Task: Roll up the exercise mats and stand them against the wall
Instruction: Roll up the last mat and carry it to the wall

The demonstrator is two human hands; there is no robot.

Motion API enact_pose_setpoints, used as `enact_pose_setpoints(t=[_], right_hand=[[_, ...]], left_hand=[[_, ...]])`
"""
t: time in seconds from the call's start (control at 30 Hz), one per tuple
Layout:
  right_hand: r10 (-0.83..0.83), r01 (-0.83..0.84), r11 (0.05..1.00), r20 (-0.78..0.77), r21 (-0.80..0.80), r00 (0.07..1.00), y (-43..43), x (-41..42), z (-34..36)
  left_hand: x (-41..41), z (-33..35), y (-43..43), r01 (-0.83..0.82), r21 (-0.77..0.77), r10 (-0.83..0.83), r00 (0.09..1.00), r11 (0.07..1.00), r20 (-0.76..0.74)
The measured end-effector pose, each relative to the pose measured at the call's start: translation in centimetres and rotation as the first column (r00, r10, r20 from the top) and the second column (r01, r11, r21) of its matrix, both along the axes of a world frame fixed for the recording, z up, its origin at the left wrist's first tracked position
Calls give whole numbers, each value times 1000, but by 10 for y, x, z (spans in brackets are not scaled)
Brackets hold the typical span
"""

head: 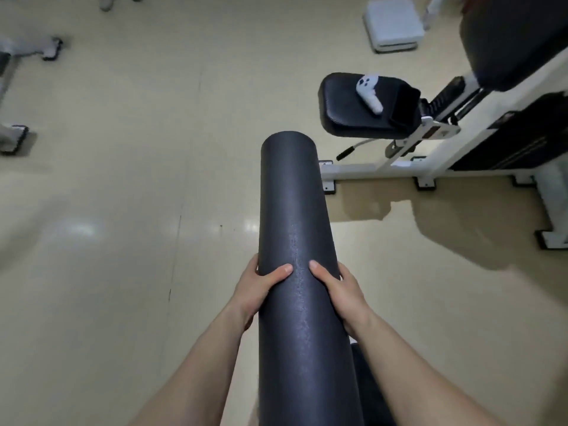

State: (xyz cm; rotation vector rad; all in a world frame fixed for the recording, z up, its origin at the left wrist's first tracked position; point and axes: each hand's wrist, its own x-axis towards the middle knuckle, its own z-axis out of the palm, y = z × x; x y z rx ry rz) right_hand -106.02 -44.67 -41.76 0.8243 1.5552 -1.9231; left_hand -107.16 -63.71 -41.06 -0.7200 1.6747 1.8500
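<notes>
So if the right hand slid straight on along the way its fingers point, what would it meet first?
The right hand is wrapped on the rolled mat, fingers pointing across it toward the left hand. It would likely meet the left thumb first, though depth is unclear.

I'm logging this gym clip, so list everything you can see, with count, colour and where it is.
rolled mat: one, dark grey, centre, held lengthwise pointing away from the person
seat pad: one, black, upper right, on the machine
controller: one, white, lying on the seat pad
exercise machine: one, white frame with black pads, right side
step platform: one, white, on the floor at top right
frame feet: two, pale with black caps, left edge
floor: cream, glossy
left hand: gripping the mat's left side
right hand: gripping the mat's right side
</notes>
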Motion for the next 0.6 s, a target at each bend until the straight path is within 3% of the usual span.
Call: enact_pose_setpoints(t=[0.27, 0.6], right_hand=[[-369, 368, 929, 86, 23, 925, 98, 80, -44], [-787, 784, 617, 90, 70, 611, 292, 149, -77]], left_hand=[[6, -32, 117, 405, -5, -404, 912, 914, 76], [1, -54, 375, 812, 20, -810, 579, 583, 91]])
